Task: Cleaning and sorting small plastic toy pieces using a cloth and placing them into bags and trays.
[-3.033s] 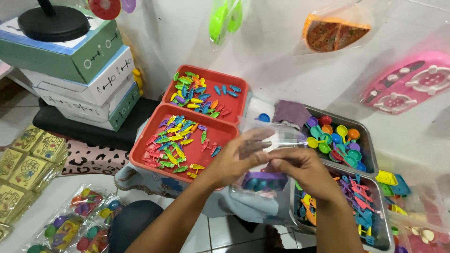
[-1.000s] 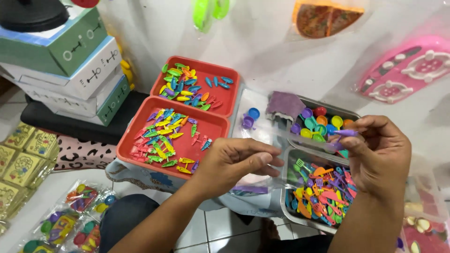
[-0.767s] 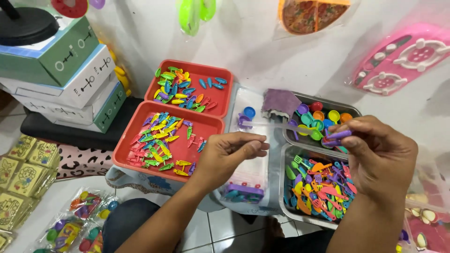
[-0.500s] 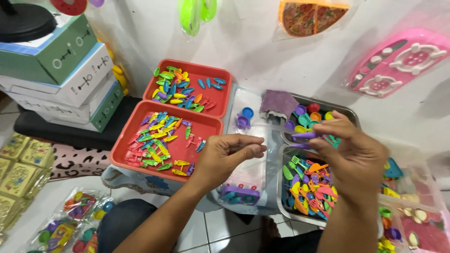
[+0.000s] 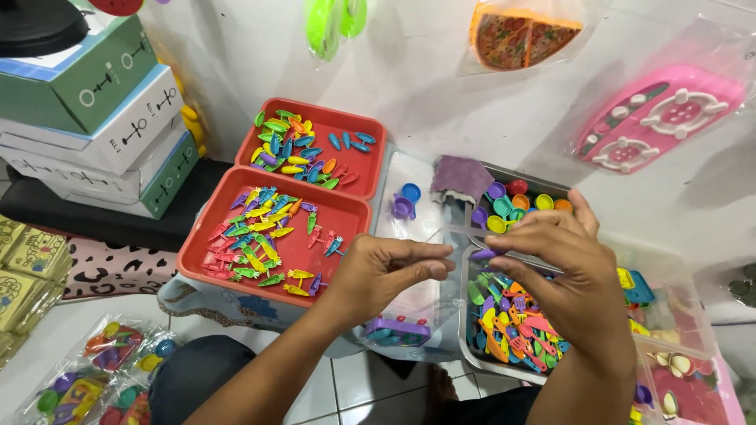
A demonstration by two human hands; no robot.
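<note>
My left hand [image 5: 390, 271] pinches the mouth of a clear plastic bag [image 5: 413, 303] that hangs down with a purple toy piece [image 5: 398, 327] at its bottom. My right hand [image 5: 563, 271] meets it from the right, fingertips on the bag's rim, holding a small purple toy piece [image 5: 482, 254] at the opening. Below my right hand sits a metal tray [image 5: 472, 358] full of coloured toy cutlery. Behind it a second metal tray [image 5: 551, 185] holds small coloured toy plates [image 5: 512, 206].
Two red trays [image 5: 346, 216] [image 5: 370, 169] of small coloured toy utensils lie to the left. Stacked boxes [image 5: 102, 118] stand far left. Bagged toy sets [image 5: 110, 354] lie on the floor lower left. Packaged toys, a pizza [image 5: 520, 35] and a pink stove [image 5: 661, 110], hang on the wall.
My right hand has come in from the right with the purple piece and now meets the bag's mouth. The left hand has kept hold of the bag.
</note>
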